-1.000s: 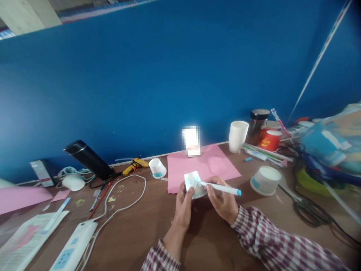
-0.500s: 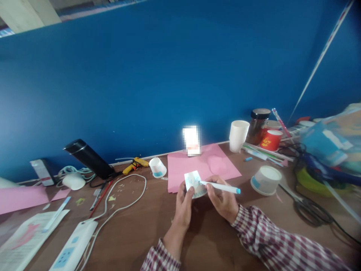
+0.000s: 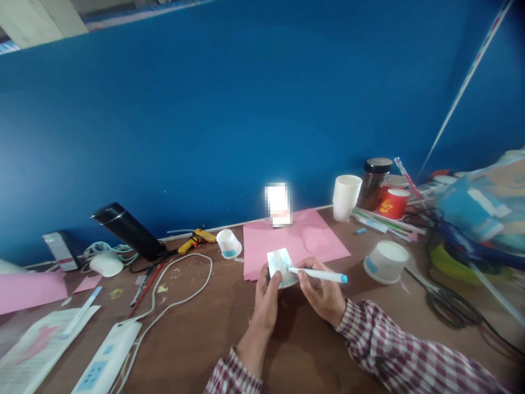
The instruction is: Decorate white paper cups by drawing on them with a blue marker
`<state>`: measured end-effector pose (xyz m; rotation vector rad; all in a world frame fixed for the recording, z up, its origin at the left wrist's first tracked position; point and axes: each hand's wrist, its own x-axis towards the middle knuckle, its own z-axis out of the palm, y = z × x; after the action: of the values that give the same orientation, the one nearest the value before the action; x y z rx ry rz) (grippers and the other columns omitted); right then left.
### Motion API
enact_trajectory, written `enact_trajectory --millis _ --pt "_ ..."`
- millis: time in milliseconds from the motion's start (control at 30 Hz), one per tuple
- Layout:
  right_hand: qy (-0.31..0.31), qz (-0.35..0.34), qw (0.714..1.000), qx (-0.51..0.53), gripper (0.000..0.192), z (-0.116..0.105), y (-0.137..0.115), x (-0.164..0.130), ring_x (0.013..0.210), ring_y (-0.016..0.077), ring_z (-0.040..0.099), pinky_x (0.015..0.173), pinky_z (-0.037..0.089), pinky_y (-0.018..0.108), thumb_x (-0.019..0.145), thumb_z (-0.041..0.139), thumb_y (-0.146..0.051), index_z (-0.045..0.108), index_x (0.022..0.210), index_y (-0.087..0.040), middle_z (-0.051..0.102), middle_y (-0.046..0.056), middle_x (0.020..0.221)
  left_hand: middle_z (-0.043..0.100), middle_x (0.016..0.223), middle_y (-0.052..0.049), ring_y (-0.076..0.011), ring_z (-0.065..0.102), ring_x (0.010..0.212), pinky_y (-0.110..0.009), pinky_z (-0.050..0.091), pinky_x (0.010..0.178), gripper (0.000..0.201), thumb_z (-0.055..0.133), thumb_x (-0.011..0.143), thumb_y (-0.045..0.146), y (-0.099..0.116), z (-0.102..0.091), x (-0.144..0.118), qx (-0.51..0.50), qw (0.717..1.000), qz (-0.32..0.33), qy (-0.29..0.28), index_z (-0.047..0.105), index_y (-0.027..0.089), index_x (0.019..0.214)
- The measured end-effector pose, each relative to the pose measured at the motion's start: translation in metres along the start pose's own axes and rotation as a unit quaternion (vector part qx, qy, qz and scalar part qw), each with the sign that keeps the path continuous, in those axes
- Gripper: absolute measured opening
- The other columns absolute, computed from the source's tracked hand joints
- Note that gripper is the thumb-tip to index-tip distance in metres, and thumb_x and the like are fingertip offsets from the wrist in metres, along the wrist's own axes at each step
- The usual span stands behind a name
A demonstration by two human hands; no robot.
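Observation:
My left hand [image 3: 266,295] grips a small white paper piece [image 3: 283,265] with light blue marks on it, the thumb lying on its face. A curved lower edge with a blue zigzag shows near my fingers. Between the fingers of my right hand [image 3: 322,290] is a white felt-tip marker [image 3: 322,274] with a light blue end. Its tip meets the paper piece or hovers just over it; I cannot tell which. Behind my hands lie pink paper sheets [image 3: 262,241], with a bright blurred-out upright object [image 3: 281,205] at their back edge.
At left are a power strip [image 3: 109,355], a white cable, a yellow glue gun [image 3: 197,241], a black bottle [image 3: 127,230] and a paper cup [image 3: 228,244]. To the right stand stacked cups [image 3: 346,197], a white tub [image 3: 386,262], a red cup [image 3: 394,204] and black scissors [image 3: 455,306].
The marker's tip has shifted slightly left and down across the paper piece, and my right hand with it. Both hands keep their hold.

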<state>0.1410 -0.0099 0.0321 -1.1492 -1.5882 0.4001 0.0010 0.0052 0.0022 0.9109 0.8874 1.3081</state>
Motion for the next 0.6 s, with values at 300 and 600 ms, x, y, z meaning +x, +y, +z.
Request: enact_trajectory --millis 300,600 --pt "0.035 0.0 0.999 0.031 0.005 0.0022 0.0035 -0.0018 0.058 0.0126 0.056 0.055 0.047 0.023 0.087 0.05 -0.022 0.054 0.086 -0.019 0.059 0.0 0.068 0.067 0.101 -0.009 -0.0217 0.063 0.091 -0.031 0.05 0.077 0.038 0.062 0.079 0.039 0.0041 0.0047 0.0004 -0.047 0.999 -0.023 0.013 0.059 0.017 0.111" --pt "0.03 -0.026 0.999 0.023 0.006 0.0022 0.0038 -0.0032 0.064 0.0142 0.059 0.06 0.049 0.025 0.085 0.053 -0.02 0.056 0.09 -0.019 0.061 0.001 0.075 0.069 0.101 -0.009 -0.0228 0.065 0.091 -0.031 0.05 0.077 0.041 0.063 0.078 0.04 0.0079 0.0067 -0.0001 -0.046 0.998 -0.037 0.014 0.058 0.017 0.112"
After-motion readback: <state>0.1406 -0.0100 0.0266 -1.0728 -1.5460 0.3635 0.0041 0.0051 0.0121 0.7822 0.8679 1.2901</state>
